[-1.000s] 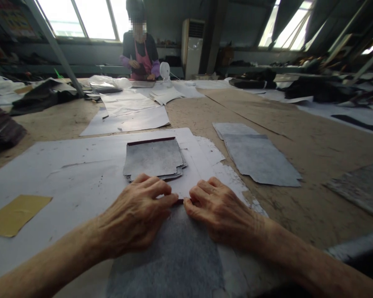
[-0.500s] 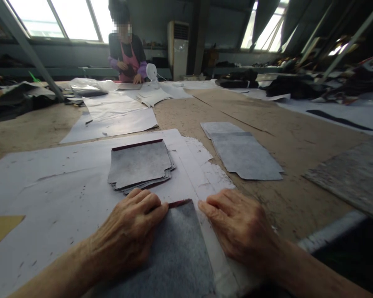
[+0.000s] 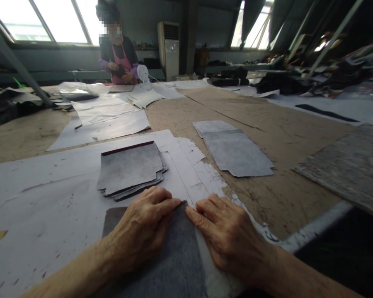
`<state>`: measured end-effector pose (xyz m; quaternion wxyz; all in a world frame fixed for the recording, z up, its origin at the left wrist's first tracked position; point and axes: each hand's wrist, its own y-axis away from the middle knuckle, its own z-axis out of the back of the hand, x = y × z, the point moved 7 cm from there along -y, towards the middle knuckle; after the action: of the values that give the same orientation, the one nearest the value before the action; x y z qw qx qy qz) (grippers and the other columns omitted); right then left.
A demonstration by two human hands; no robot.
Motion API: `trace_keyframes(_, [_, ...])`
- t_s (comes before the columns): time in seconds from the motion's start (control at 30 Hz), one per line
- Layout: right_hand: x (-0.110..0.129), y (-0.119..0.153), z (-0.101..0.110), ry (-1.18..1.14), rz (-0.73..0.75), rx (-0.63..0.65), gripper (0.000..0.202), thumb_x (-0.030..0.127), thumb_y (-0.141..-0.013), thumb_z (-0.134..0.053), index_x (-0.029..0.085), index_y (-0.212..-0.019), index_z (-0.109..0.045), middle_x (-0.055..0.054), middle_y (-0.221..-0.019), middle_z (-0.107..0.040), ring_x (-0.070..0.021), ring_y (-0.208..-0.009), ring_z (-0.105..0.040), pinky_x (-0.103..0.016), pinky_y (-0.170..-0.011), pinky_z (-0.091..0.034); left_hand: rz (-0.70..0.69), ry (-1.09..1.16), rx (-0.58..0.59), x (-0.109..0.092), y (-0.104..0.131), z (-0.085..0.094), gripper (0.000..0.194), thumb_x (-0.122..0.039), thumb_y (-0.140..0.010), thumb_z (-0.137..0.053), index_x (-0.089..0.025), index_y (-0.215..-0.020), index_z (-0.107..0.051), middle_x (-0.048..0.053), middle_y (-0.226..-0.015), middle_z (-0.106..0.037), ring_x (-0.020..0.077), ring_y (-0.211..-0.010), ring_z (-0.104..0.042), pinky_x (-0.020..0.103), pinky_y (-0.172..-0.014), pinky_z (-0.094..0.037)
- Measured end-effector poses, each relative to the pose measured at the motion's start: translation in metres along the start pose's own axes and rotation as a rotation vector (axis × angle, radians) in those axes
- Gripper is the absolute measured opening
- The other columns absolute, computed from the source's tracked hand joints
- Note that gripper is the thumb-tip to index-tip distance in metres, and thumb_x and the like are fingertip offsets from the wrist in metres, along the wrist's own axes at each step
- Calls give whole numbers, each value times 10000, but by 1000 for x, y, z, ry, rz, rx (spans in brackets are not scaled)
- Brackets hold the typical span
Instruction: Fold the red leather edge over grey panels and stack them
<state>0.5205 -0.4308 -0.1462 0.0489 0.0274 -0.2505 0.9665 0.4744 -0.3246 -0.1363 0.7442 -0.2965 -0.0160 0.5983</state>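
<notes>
A grey sheet (image 3: 180, 252) lies on white paper at the near edge, its top right corner between my hands. My left hand (image 3: 146, 223) rests over its upper part, thumb and fingertips pressed together at the top edge near the corner. At that same corner, my right hand (image 3: 226, 231) has its fingers curled and its thumb touching the sheet's edge. Beyond my left hand sits a stack of grey pieces (image 3: 130, 169) with a dark red strip along the top. Other grey pieces (image 3: 236, 149) lie to the right on brown board.
White paper (image 3: 49, 186) covers the near left of the table. A grey slab (image 3: 348, 161) lies at the right, by the table edge (image 3: 317, 225). Across the table stands a person (image 3: 121, 62) in a pink apron, near a small white fan (image 3: 143, 73).
The view has shifted slightly right. My left thumb has moved along the sheet's top edge to the corner, nearer my right hand. The sheet's top left corner now shows.
</notes>
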Motion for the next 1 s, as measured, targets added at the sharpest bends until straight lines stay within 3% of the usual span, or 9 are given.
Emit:
trace_keyframes(0.43, [-1,0,-1,-30,3,26,335,58,-782,-366,64,-1038,-583,-117,-850,-519,-222,-762,-427,-374,-648,-381,-37,86,27,-4,1,-6,322,-21,-829,-359,-134,-1022,-591,69,-852,-504,144,-763,-447,291,-661,-426])
trace_keyframes(0.83, [0,0,-1,-6,-3,39,335,62,-787,-358,66,-1041,-576,-113,-846,-526,-212,-757,-441,-365,-649,-394,-35,99,25,-4,0,-9,352,-11,-809,-348,-159,-1030,-579,65,-847,-499,156,-761,-445,303,-662,-419])
trace_keyframes(1.0, [-1,1,5,-55,-14,-52,278,60,-802,-363,73,-972,-583,-96,-804,-539,-189,-734,-465,-328,-647,-415,-81,47,27,-7,2,-11,403,24,-744,-364,-137,-1063,-549,74,-847,-498,169,-749,-429,338,-675,-421])
